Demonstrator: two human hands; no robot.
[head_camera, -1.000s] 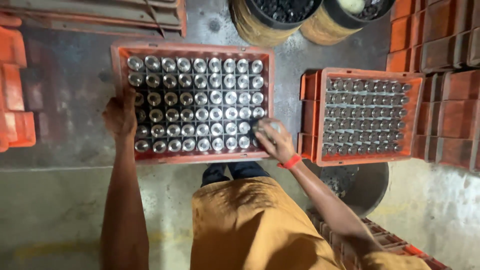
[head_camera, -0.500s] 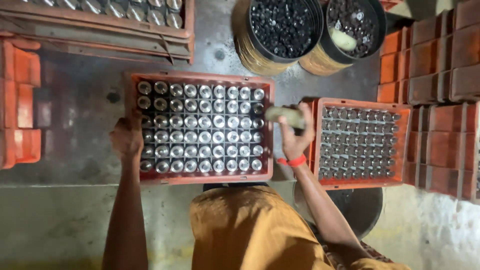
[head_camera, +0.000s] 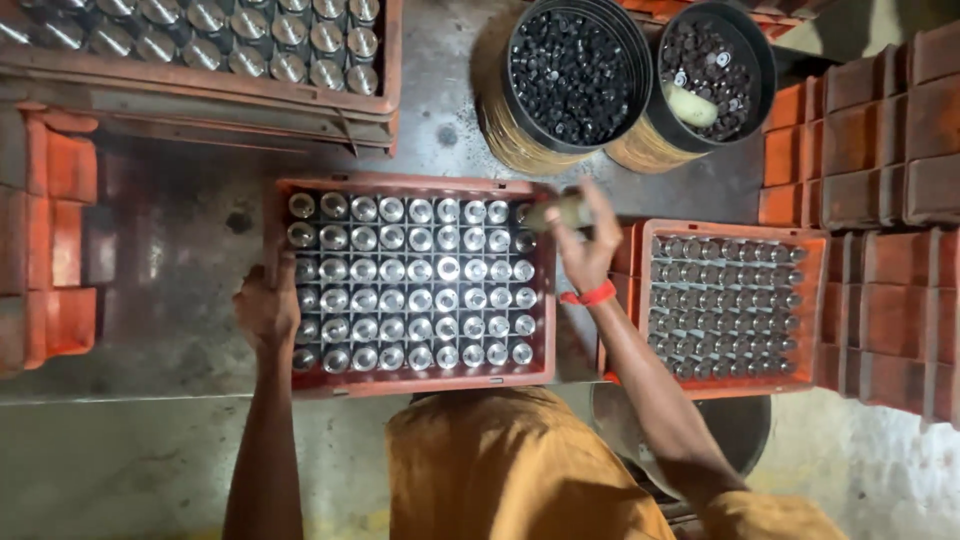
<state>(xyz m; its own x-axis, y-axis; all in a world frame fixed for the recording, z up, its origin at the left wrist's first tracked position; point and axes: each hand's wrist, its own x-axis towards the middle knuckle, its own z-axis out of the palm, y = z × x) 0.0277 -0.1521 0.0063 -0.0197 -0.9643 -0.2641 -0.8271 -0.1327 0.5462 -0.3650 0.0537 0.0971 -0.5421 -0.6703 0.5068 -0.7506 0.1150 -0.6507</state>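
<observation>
Orange crate (head_camera: 415, 378), silver bottles (head_camera: 420, 270), red wristband (head_camera: 597, 295)

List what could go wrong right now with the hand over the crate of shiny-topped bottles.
The right hand holds a small blurred object above the orange plastic crate; it may drop onto the bottles. The left hand grips only the crate's left rim, so the crate could tip or slide.

Bottle crate (head_camera: 415, 378) centre; second crate (head_camera: 733, 386) right; two tubs (head_camera: 640, 75) behind; stacked crates (head_camera: 880, 150) far right.
</observation>
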